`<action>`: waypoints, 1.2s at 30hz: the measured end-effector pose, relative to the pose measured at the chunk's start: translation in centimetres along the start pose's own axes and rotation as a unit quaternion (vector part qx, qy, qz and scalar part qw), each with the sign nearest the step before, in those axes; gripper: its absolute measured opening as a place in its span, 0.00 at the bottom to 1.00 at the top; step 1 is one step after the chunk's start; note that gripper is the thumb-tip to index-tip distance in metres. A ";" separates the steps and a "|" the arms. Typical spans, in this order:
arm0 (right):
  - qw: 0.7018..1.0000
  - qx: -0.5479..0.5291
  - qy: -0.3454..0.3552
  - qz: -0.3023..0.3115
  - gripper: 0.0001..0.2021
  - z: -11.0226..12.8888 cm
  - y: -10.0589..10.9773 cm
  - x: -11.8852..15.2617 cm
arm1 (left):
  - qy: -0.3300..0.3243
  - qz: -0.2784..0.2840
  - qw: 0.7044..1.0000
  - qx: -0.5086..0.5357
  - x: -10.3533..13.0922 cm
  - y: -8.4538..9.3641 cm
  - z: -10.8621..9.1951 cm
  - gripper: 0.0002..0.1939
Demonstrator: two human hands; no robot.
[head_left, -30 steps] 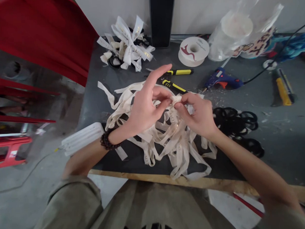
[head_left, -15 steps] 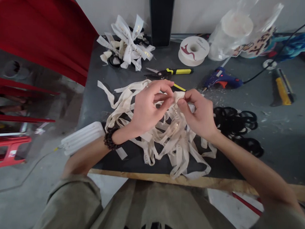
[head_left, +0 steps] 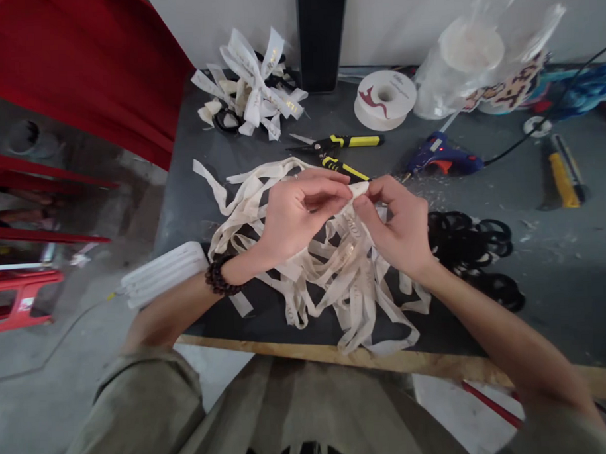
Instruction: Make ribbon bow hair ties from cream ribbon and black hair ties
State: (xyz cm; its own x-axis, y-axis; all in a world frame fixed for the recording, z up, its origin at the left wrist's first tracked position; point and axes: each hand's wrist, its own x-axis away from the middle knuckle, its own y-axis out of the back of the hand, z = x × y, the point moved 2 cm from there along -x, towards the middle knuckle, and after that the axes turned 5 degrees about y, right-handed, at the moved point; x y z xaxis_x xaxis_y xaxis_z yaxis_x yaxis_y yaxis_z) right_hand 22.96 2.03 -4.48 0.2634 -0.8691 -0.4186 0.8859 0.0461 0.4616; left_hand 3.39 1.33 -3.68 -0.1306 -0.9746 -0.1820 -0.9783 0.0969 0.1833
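Between my two hands is a folded end of cream ribbon, above a loose heap of the same printed ribbon on the dark table. My right hand pinches the fold between thumb and forefinger. Thumb and fingers of my left hand close on the ribbon's left side, their tips meeting at its edge. Just beyond my fingers lie yellow-and-black scissors, blades apart, one handle partly behind my left hand. Black hair ties are piled to the right of my right hand.
A blue glue gun with a black cord rests at the right, near a yellow cutter knife. Behind stand a white ribbon spool and a plastic-wrapped roll. Finished-looking ribbon bows are heaped back left. A white power strip-like block lies left.
My left hand has come down slightly and its fingers have closed in on the ribbon. The fold looks flatter and more slanted, and more of the scissors' lower handle shows.
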 end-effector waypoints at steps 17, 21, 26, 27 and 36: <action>0.999 0.022 0.025 0.014 0.12 -0.6 -0.5 0.2 | 0.088 0.050 0.995 0.016 -0.4 0.0 0.3 0.10; 0.996 0.055 0.065 0.005 0.09 -0.5 -0.5 0.1 | 0.112 0.035 0.990 0.084 -0.3 -0.2 0.8 0.11; 0.993 0.075 0.091 -0.007 0.06 -0.5 -0.5 0.2 | 0.152 0.035 0.974 0.162 -0.4 -0.3 1.8 0.10; 0.993 0.075 0.093 -0.006 0.06 -0.5 -0.5 0.2 | 0.150 0.033 0.973 0.171 -0.4 -0.3 1.9 0.10; 0.997 0.063 0.038 -0.003 0.10 -1.0 -0.6 0.2 | 0.176 0.040 0.965 0.190 -0.2 -0.3 2.3 0.14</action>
State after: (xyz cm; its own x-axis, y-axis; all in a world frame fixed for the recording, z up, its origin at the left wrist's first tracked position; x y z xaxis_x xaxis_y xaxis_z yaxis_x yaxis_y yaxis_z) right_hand 22.85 2.34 -5.60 0.2903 -0.8296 -0.4770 0.8334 -0.0258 0.5521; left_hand 3.35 1.95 -5.94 -0.2102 -0.9630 0.1688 -0.9646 0.1761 -0.1964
